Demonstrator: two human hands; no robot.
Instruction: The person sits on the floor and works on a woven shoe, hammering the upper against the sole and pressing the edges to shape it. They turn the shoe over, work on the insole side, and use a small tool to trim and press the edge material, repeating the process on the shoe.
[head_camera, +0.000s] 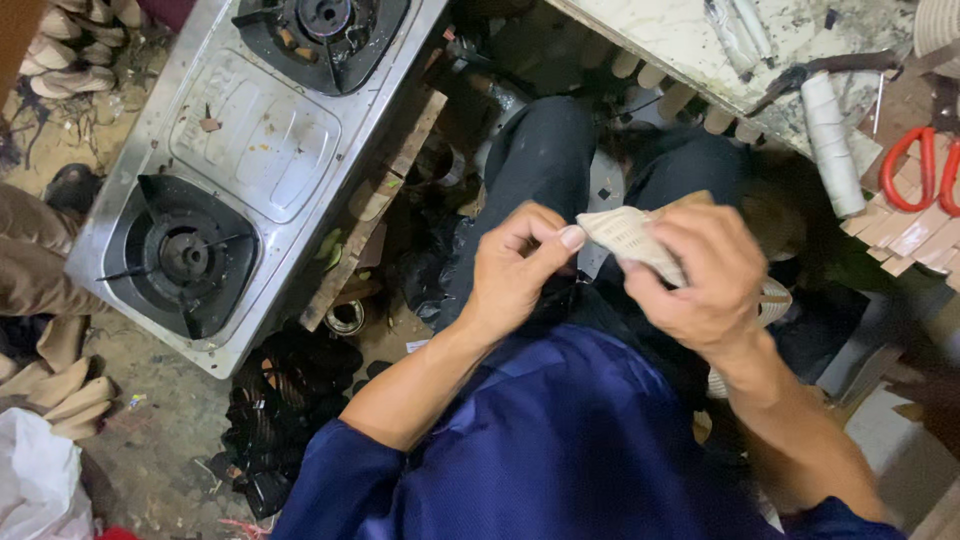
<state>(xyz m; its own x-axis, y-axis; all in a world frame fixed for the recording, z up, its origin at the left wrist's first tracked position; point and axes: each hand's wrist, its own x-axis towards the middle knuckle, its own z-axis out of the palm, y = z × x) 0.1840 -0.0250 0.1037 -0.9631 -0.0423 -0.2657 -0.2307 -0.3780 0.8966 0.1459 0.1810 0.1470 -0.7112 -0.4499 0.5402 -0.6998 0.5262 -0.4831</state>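
We see both hands raised over the lap, above dark trousers (545, 170) and a deep blue shirt (560, 440). Between them is a pale cream woven mesh piece (625, 235), flat and finely gridded, held just above the knees and near the middle of the view. The left hand (515, 265) pinches the near edge of this woven piece between thumb and forefinger, the other fingers curled in. The right hand (700, 280) is closed around the other end of it, the fingers wrapped over the top so that much of the piece is hidden; a rounded cream edge of it shows below the right wrist.

To our left on the ground lies a two-burner steel gas stove (250, 150), tilted across the corner of the view, with black burner rings at each end. A narrow wooden plank (375, 205) lies along its right side. Below the stove sits a heap of black straps or rings (285, 400); we cannot tell which. Pale tan shoe-shaped pieces (60, 375) are stacked at the left edge, and a white plastic bag (35, 480) fills the bottom left corner.

At the upper right a worn marble-patterned tabletop (690, 40) carries a white spool of thread (830, 140), and red-handled scissors (925, 165) rest just beside it on a stack of pale strips (910, 235)
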